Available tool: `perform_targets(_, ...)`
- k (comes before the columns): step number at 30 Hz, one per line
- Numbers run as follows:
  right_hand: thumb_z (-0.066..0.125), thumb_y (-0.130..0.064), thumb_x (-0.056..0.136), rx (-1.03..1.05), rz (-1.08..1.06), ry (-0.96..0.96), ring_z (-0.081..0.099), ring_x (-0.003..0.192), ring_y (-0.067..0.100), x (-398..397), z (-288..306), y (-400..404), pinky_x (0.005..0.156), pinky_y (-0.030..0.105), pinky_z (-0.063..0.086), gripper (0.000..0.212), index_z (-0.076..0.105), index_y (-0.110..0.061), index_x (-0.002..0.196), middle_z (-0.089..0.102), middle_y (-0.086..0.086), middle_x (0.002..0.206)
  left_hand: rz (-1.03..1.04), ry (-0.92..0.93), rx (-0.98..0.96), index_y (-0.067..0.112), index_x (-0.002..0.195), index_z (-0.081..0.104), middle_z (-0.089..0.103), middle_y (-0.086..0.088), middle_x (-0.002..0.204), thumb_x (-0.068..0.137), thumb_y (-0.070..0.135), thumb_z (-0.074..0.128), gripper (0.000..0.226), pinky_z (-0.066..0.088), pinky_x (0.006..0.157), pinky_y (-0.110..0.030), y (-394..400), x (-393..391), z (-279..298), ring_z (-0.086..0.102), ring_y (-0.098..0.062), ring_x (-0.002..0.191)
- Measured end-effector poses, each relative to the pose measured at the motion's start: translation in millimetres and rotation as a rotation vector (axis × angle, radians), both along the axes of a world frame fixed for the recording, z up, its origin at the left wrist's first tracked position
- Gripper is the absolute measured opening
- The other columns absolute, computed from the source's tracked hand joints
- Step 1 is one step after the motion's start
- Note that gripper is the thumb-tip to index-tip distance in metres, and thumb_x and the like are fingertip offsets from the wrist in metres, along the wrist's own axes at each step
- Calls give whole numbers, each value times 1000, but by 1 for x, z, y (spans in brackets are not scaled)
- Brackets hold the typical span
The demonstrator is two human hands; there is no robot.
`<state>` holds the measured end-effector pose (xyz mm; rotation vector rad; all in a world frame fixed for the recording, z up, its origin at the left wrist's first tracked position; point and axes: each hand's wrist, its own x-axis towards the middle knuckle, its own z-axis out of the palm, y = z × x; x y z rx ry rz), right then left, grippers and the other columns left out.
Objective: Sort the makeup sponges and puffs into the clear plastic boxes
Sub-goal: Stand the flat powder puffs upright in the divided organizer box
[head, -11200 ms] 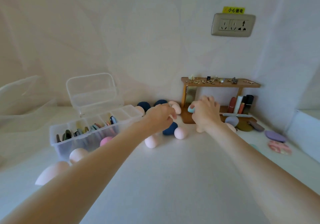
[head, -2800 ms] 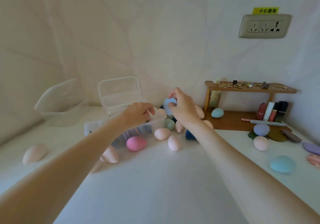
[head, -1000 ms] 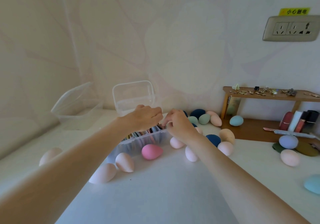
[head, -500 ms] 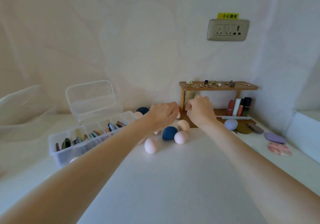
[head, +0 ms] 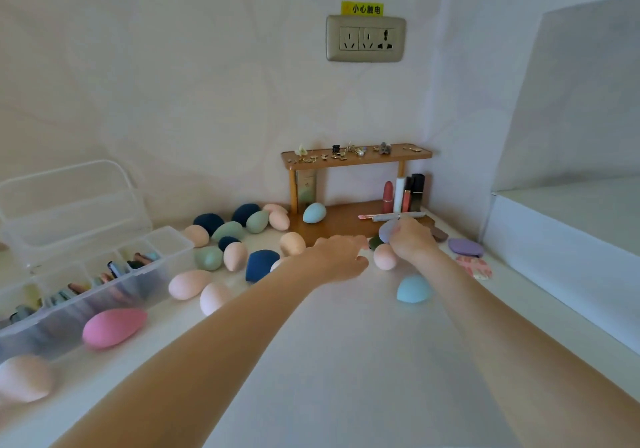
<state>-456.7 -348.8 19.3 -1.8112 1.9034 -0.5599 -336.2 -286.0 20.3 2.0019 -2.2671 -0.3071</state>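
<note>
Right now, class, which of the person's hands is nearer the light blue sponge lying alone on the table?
Right. The right hand is just beyond the light blue sponge, holding a lilac puff; the left hand lies further off to its left.

Soft, even, dimmish daylight; faint shadows under the egg-shaped foam sponges. No glare. Slight overall softness, wide-angle stretch bends the forearms and white tabletop (head: 346, 361) at edges.

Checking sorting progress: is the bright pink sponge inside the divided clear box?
No, the bright pink sponge lies on the table in front of the divided clear box.
</note>
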Motion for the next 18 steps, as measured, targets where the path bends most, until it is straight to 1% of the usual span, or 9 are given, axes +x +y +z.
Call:
perform_targets(2, 33, -16, 99, -9, 40, 15, 51, 119, 35, 4, -3, -2, 95, 38, 41, 36, 48, -4, 130, 55, 20, 128, 12, 65, 29, 24, 140, 31, 49, -5, 137, 97, 25, 34, 43, 42, 99, -38, -2, -5, -4, 50, -25, 120)
perform_targets(5, 33, -16, 98, -4, 82, 35, 53, 114, 34, 13, -7, -6, 85, 35, 40, 34, 50, -9, 126, 57, 17, 125, 17, 163, 20, 21, 143, 26, 49, -9, 136, 97, 23, 35, 47, 45, 87, -33, 0, -10, -6, 53, -26, 117)
perform_targets(8, 35, -16, 97, -31, 98, 1, 51, 115, 33, 18, -10, -5, 90, 35, 40, 31, 54, -11, 121, 55, 14, 125, -12, 142, -11, 19, 146, 23, 41, -8, 142, 97, 21, 37, 51, 43, 93, -33, 3, -8, -5, 48, -24, 122)
perform_targets(9, 37, -14, 96, -45, 125, -11, 50, 116, 33, 18, -11, -4, 93, 36, 40, 28, 57, -10, 115, 55, 15, 124, -16, 131, -8, 20, 147, 23, 38, -7, 145, 97, 20, 39, 53, 43, 96, -33, 4, -5, -6, 46, -24, 124)
perform_targets(11, 43, -9, 92, -62, 169, -34, 52, 114, 34, 20, -10, 0, 90, 36, 42, 19, 58, -8, 103, 57, 15, 118, -28, 114, 7, 21, 146, 26, 32, -4, 150, 95, 18, 42, 53, 44, 98, -34, 6, 0, -7, 46, -23, 126)
perform_targets(12, 45, -7, 90, -55, 182, -34, 53, 113, 33, 24, -7, 1, 87, 33, 42, 20, 58, -7, 105, 57, 14, 116, -29, 103, 11, 21, 145, 27, 32, -3, 151, 95, 17, 43, 53, 46, 95, -33, 7, 1, -8, 48, -23, 125)
perform_targets(15, 48, -5, 87, 54, 193, -50, 55, 107, 31, 32, 0, 2, 80, 29, 41, 43, 50, -8, 130, 59, 11, 110, -7, 84, -10, 18, 144, 29, 43, -5, 142, 93, 18, 45, 53, 43, 77, -25, 5, 3, -14, 54, -23, 114)
perform_targets(17, 49, -4, 89, 80, 227, -102, 58, 107, 33, 33, 2, 3, 75, 27, 43, 39, 54, -4, 127, 60, 16, 119, 12, 87, -2, 14, 142, 31, 46, -8, 136, 93, 18, 46, 52, 41, 80, -26, 3, 2, -18, 54, -23, 112)
perform_targets(18, 49, -4, 89, 75, 218, -166, 59, 101, 33, 31, 4, 4, 71, 26, 44, 34, 57, -2, 122, 60, 19, 121, 11, 80, 7, 13, 141, 34, 46, -9, 135, 93, 18, 46, 49, 43, 83, -27, 1, 1, -19, 53, -24, 113)
